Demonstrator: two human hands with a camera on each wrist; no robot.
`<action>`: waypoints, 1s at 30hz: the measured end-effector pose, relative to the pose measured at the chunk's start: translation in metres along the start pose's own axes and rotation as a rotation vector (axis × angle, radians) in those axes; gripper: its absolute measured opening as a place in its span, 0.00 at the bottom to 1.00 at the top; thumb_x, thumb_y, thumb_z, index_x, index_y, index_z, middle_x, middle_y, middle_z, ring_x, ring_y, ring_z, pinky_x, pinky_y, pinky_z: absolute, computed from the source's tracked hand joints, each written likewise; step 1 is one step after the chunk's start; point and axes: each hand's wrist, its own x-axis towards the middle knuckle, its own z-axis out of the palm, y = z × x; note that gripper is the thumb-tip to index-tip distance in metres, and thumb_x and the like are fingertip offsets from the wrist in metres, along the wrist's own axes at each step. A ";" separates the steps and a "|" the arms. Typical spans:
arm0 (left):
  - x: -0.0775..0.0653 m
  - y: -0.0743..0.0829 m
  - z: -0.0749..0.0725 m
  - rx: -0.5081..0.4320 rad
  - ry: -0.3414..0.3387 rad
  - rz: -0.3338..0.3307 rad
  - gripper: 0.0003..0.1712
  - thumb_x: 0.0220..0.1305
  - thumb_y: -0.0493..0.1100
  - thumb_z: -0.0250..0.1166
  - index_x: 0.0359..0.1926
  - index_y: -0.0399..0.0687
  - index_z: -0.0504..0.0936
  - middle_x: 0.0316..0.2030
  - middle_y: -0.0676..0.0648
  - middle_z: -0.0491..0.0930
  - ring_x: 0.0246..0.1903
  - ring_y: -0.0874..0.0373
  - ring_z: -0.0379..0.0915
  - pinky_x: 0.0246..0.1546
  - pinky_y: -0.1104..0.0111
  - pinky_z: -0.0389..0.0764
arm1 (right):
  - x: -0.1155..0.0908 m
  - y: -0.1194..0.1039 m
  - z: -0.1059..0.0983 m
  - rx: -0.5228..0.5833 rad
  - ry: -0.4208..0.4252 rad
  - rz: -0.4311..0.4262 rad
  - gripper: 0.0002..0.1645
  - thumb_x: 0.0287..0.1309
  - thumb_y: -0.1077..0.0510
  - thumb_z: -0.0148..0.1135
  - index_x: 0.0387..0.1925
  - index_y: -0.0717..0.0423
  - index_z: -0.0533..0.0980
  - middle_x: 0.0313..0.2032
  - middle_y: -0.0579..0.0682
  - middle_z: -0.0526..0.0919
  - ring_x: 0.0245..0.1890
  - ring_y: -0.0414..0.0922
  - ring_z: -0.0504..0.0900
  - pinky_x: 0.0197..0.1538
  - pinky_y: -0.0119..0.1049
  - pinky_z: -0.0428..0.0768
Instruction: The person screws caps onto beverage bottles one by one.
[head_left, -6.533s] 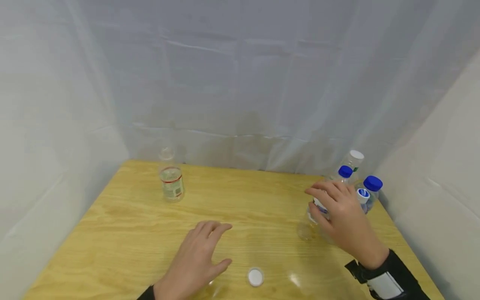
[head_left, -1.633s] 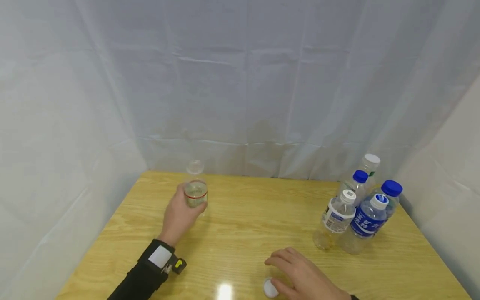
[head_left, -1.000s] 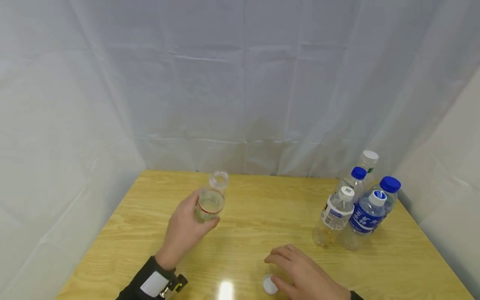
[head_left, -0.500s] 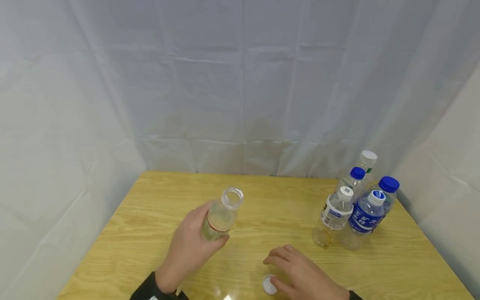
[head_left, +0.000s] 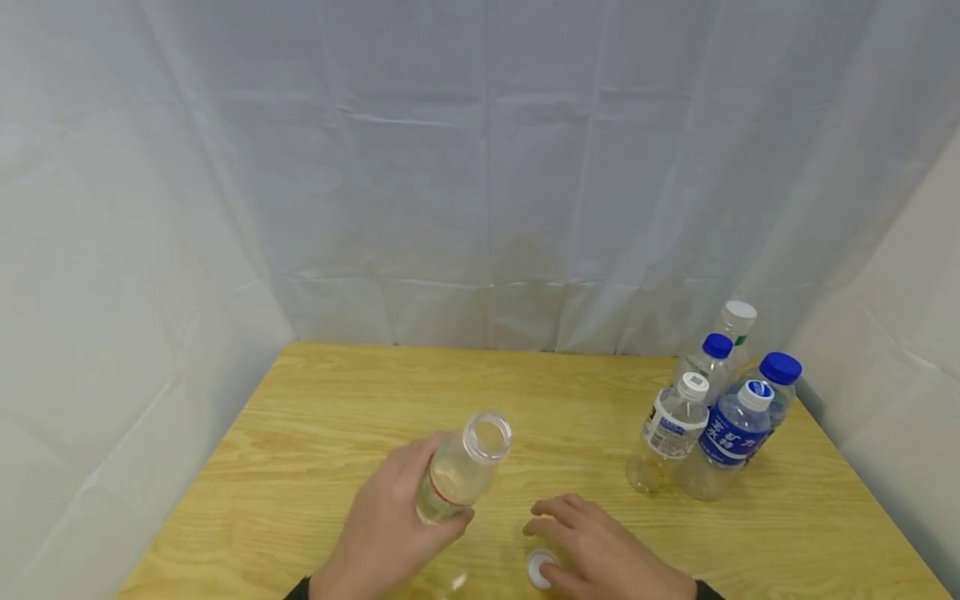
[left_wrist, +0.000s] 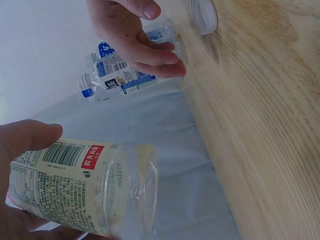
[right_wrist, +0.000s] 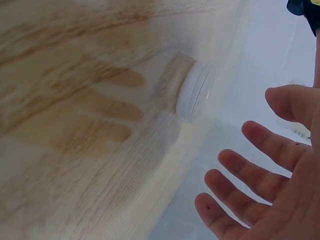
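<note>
My left hand [head_left: 393, 521] grips a clear plastic bottle [head_left: 459, 475] above the table, its uncapped mouth tilted toward the right. In the left wrist view, fingers and thumb wrap round the bottle's cream label [left_wrist: 60, 182] with red marks. A white bottle cap [head_left: 537, 569] lies on the table near the front edge of the head view. My right hand [head_left: 600, 550] hovers beside and partly over this cap, thumb close to it. In the right wrist view the fingers are loosely spread, apart from the cap [right_wrist: 194, 92], with nothing held.
Several capped clear bottles stand grouped at the table's right, including a white-labelled one [head_left: 671, 433] and a blue-labelled one [head_left: 727, 437]. Pale sheeting [head_left: 480, 183] walls the wooden table [head_left: 315, 417] at the back and both sides.
My left hand has taken the bottle from the back left, lifted it and brought it nearer and rightward, tilting it. Earlier, my right hand left the grouped bottles; it now stays by the cap.
</note>
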 end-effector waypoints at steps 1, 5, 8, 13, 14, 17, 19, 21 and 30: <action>-0.001 0.001 0.000 0.003 0.004 0.009 0.46 0.38 0.53 0.83 0.62 0.62 0.75 0.51 0.60 0.80 0.49 0.66 0.76 0.45 0.62 0.83 | 0.000 0.000 0.000 -0.003 -0.001 -0.006 0.22 0.71 0.41 0.56 0.62 0.41 0.75 0.61 0.43 0.76 0.59 0.45 0.76 0.56 0.49 0.80; -0.005 0.003 0.001 0.006 0.026 0.064 0.47 0.36 0.52 0.84 0.62 0.60 0.75 0.51 0.60 0.80 0.49 0.67 0.77 0.47 0.63 0.83 | 0.001 0.002 0.001 -0.005 -0.020 -0.006 0.23 0.71 0.40 0.56 0.63 0.39 0.74 0.62 0.44 0.76 0.59 0.45 0.76 0.56 0.49 0.80; -0.008 0.004 0.002 0.012 0.018 0.073 0.47 0.36 0.53 0.84 0.62 0.61 0.75 0.50 0.60 0.80 0.48 0.67 0.77 0.45 0.63 0.83 | 0.002 0.003 0.001 -0.009 -0.032 0.003 0.23 0.71 0.40 0.56 0.63 0.39 0.74 0.62 0.44 0.76 0.59 0.45 0.76 0.56 0.50 0.80; -0.012 0.006 0.003 0.018 -0.003 0.072 0.48 0.36 0.54 0.84 0.63 0.62 0.75 0.50 0.61 0.80 0.47 0.69 0.77 0.44 0.64 0.83 | 0.002 0.002 0.002 -0.013 -0.029 0.005 0.23 0.70 0.40 0.57 0.62 0.37 0.75 0.62 0.44 0.76 0.59 0.45 0.76 0.57 0.51 0.79; -0.013 0.006 0.004 0.010 -0.008 0.074 0.48 0.36 0.54 0.84 0.63 0.63 0.74 0.50 0.61 0.80 0.47 0.69 0.77 0.44 0.64 0.83 | 0.002 0.002 0.003 -0.021 -0.018 -0.010 0.22 0.70 0.40 0.58 0.61 0.38 0.75 0.61 0.44 0.77 0.59 0.45 0.76 0.56 0.51 0.79; -0.015 0.007 0.006 -0.012 -0.040 0.070 0.49 0.36 0.54 0.84 0.64 0.63 0.74 0.51 0.62 0.79 0.48 0.69 0.76 0.44 0.64 0.83 | 0.003 0.003 0.007 -0.047 0.008 -0.054 0.22 0.67 0.41 0.61 0.60 0.37 0.75 0.60 0.44 0.77 0.58 0.45 0.76 0.54 0.49 0.80; -0.016 0.007 0.008 -0.023 -0.063 0.059 0.49 0.37 0.54 0.84 0.64 0.63 0.74 0.52 0.62 0.79 0.48 0.70 0.76 0.44 0.64 0.83 | 0.003 0.003 0.009 -0.070 0.023 -0.088 0.22 0.65 0.42 0.63 0.59 0.38 0.76 0.60 0.45 0.78 0.57 0.45 0.77 0.53 0.48 0.80; -0.016 0.007 0.009 -0.023 -0.077 0.046 0.49 0.37 0.54 0.85 0.64 0.63 0.73 0.52 0.62 0.79 0.49 0.70 0.76 0.45 0.63 0.83 | 0.004 0.003 0.011 -0.082 0.021 -0.106 0.22 0.64 0.43 0.65 0.58 0.37 0.76 0.60 0.45 0.78 0.56 0.44 0.77 0.51 0.46 0.81; -0.019 0.007 0.012 0.011 -0.076 0.016 0.48 0.37 0.56 0.84 0.63 0.59 0.76 0.52 0.59 0.81 0.49 0.68 0.77 0.44 0.63 0.83 | 0.007 0.003 0.016 -0.043 -0.028 -0.151 0.16 0.64 0.48 0.66 0.53 0.37 0.79 0.50 0.37 0.81 0.44 0.34 0.74 0.43 0.33 0.78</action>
